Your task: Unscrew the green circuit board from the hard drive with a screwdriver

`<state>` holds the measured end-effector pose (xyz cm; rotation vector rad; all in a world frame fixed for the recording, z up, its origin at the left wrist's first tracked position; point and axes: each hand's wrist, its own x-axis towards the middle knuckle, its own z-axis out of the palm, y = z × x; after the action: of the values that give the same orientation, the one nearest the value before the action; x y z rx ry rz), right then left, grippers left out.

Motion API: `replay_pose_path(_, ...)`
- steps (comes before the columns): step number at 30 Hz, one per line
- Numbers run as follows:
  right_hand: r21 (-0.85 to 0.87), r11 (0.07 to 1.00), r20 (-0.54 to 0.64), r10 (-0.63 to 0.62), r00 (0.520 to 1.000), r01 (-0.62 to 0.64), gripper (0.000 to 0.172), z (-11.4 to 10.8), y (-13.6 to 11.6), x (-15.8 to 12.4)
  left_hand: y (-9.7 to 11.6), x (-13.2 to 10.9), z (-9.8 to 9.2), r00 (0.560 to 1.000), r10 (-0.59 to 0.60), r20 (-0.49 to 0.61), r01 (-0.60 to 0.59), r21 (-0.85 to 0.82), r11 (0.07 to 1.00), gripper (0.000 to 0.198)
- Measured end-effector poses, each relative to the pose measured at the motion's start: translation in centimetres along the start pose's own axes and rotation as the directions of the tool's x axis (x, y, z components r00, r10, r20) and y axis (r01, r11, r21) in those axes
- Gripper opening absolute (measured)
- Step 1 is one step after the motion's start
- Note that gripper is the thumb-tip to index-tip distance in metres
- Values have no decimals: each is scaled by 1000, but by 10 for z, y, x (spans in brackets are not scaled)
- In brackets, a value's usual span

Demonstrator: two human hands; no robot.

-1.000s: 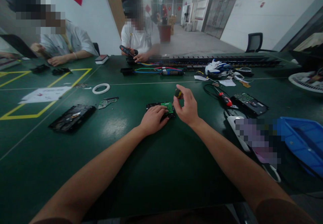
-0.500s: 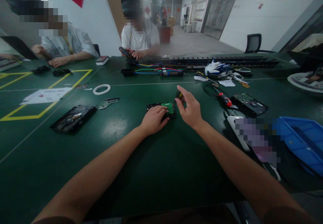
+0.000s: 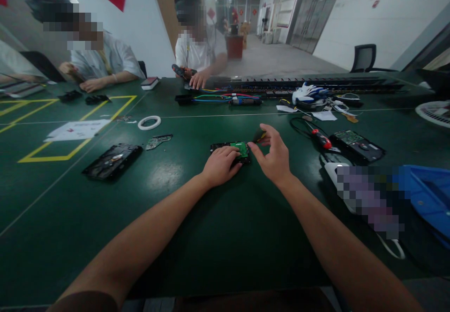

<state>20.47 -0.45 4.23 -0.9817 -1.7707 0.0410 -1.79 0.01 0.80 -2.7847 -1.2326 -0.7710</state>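
Observation:
Flat on the green table lies a hard drive with its green circuit board facing up. My left hand is over its left and near part, fingers on top and thumb along the near edge. Just right of the drive, my right hand holds a small dark tool with a yellow mark between thumb and fingers. The fingers partly cover this tool, so its exact kind and its tip cannot be made out. My left hand hides much of the drive.
On the left lie another hard drive, a loose circuit board and a white tape roll. To the right are a red-and-black screwdriver, a third drive and a blue bin. Two people sit across the table.
The whole view has shifted, so everything appears a little farther right. My right thumb and fingers have spread slightly and the dark tool has tilted. My left hand stays on the drive.

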Motion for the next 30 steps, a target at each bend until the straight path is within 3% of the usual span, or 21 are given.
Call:
replay_pose_path(7, -43, 999, -32, 25, 999, -26, 53, 7, 0, 1, 1, 0, 0, 1000, -16, 14, 16, 0, 1000, 26)
replay_pose_path(16, 80, 994, 15, 72, 997, -73, 56, 8, -10, -2, 0, 1, 1, 1000, -11, 10, 11, 1, 1000, 27)
replay_pose_path(23, 43, 997, -23, 68, 997, -67, 46, 7, -8, 1, 0, 0, 1, 1000, -9, 9, 9, 2, 1000, 28)
replay_pose_path(30, 208, 969, 81, 120, 989, -134, 56, 7, -13, 1, 0, 0, 0, 1000, -9, 10, 9, -3, 1000, 26)
